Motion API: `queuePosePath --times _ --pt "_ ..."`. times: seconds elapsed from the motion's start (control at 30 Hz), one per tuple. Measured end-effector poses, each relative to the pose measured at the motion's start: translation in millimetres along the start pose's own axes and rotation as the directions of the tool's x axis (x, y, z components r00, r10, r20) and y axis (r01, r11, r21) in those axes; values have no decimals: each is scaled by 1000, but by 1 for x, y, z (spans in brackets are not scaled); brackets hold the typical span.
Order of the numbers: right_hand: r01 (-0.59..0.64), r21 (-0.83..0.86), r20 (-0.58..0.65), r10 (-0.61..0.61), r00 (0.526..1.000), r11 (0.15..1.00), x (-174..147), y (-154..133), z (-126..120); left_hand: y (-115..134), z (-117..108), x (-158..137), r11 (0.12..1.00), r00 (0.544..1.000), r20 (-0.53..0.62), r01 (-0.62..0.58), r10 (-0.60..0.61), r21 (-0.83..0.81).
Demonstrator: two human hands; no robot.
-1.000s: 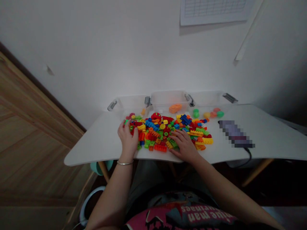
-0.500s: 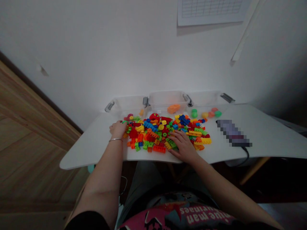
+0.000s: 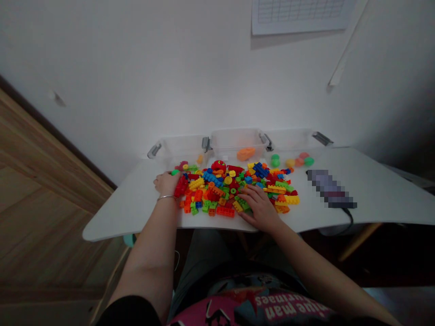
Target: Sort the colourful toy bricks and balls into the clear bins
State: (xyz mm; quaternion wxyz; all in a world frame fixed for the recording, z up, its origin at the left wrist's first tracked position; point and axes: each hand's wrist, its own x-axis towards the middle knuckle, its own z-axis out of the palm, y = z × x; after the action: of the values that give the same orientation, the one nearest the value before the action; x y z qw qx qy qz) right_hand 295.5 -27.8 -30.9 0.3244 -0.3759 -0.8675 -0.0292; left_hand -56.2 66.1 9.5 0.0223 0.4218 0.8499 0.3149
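A loose heap of colourful toy building blocks [image 3: 217, 194] lies on the white table. At the heap's left edge, my left hand [image 3: 166, 184] is closed with its fingers curled, and a small green block [image 3: 174, 172] shows at its fingertips. A red block [image 3: 181, 185] lies against that hand, near the wrist with the bracelet. On the right front of the heap rests my right hand [image 3: 260, 208], its fingers spread over green and yellow blocks [image 3: 238, 206]. Its fingertips partly hide the blocks under them.
Behind the heap, clear plastic boxes [image 3: 238, 135] with grey clips stand against the wall. An orange piece [image 3: 246, 154] shows in the middle box, and green and orange round pieces [image 3: 299, 162] in the right one. A blurred-out phone-like device [image 3: 329, 188] with a cable lies to the right.
My left hand has shifted slightly left with the green block. The red block beside it now lies further left, over where small green pieces showed. My right hand has stayed put.
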Motion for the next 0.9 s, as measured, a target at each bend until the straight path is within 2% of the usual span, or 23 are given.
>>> queuePosePath --times 0.1,0.33,0.47,0.6,0.73,0.9 --pt "0 1 -4 0 1000 1000 0 0 0 6 -7 -8 996 996 -29 85 -84 31" --pt "-4 7 -8 4 1000 1000 -1 1 1 8 -16 -17 986 992 -105 55 -72 -156" --pt "-2 5 -12 2 1000 1000 -1 0 0 5 -20 -33 961 987 -151 -93 55 -260" --pt "-6 4 -14 6 1000 1000 -1 0 0 1 -21 -60 945 970 -159 -221 186 -243" --pt "-3 0 -12 3 1000 1000 -1 1 1 0 -15 -81 946 959 -158 -264 236 -186" --pt "-7 7 -15 7 1000 1000 -1 -1 0 9 -4 -85 951 972 -42 -235 231 -199"
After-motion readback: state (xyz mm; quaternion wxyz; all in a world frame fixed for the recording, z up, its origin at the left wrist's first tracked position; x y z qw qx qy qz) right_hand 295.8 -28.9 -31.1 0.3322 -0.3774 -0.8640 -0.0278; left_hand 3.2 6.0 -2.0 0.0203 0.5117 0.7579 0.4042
